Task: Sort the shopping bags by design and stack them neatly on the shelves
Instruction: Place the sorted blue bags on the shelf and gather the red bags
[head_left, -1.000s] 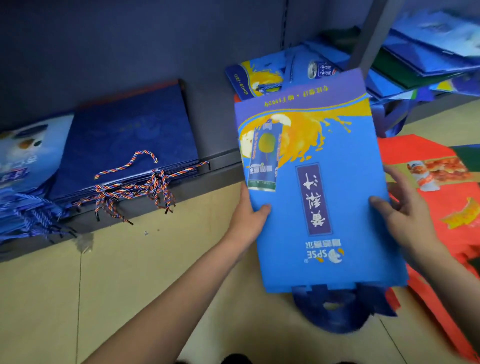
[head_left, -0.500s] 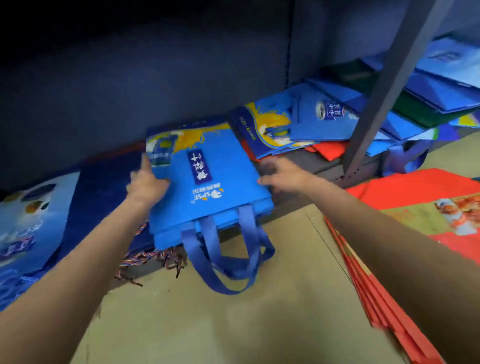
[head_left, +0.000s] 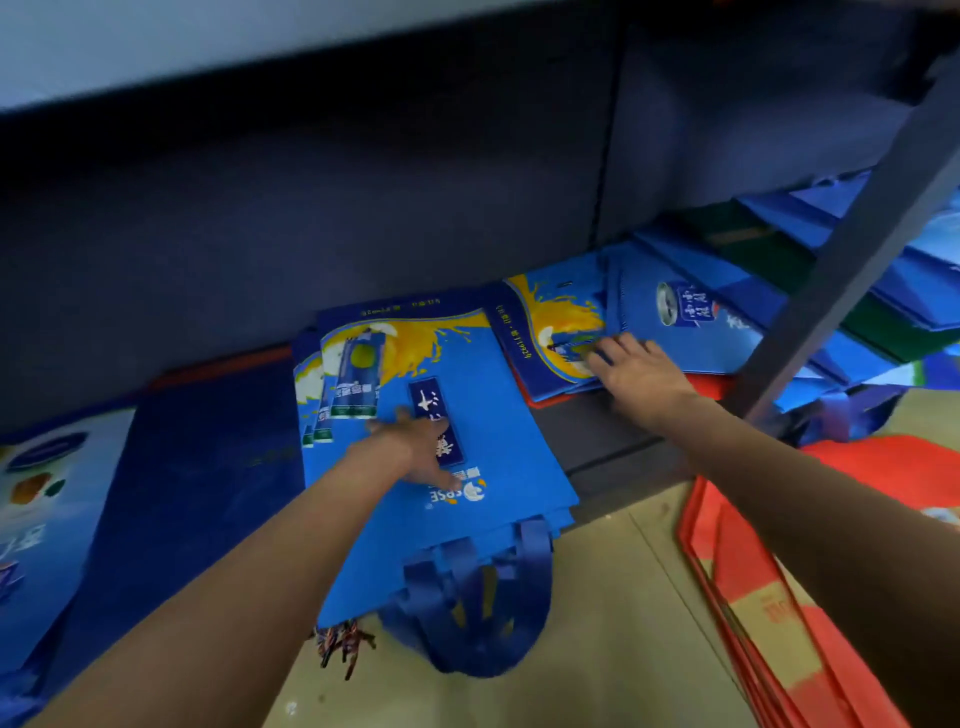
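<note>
— On the bottom shelf (head_left: 613, 441), what are the hands doing?

— The left hand (head_left: 415, 441) lies flat with fingers spread, pressing on the light blue juice bag (head_left: 493, 441) that tops a small pile of the same design. The right hand (head_left: 636, 374), fingers straight and relaxed, touches another juice-print bag (head_left: 545, 332) in the loose heap to the right. Neither hand grips anything; they are well apart.

— Where does the pressed bag sit?

— On the shelf, its dark blue handles (head_left: 478, 597) hanging over the front edge above the floor (head_left: 597, 649).

— How far along is the sorting?

— Partly done, I'd judge. Left of the juice pile lies a navy stack (head_left: 208, 493) with rope handles (head_left: 343, 642) showing under the juice pile's corner, and further left a pale printed stack (head_left: 47, 519). Those look sorted.

— And what's left?

— The mixed heap (head_left: 727, 322) beyond the right hand: blue and green bags overlapping at angles, past the shelf post (head_left: 852, 260). Red bags (head_left: 779, 597) lie on the floor at right, apparently not yet shelved.
</note>
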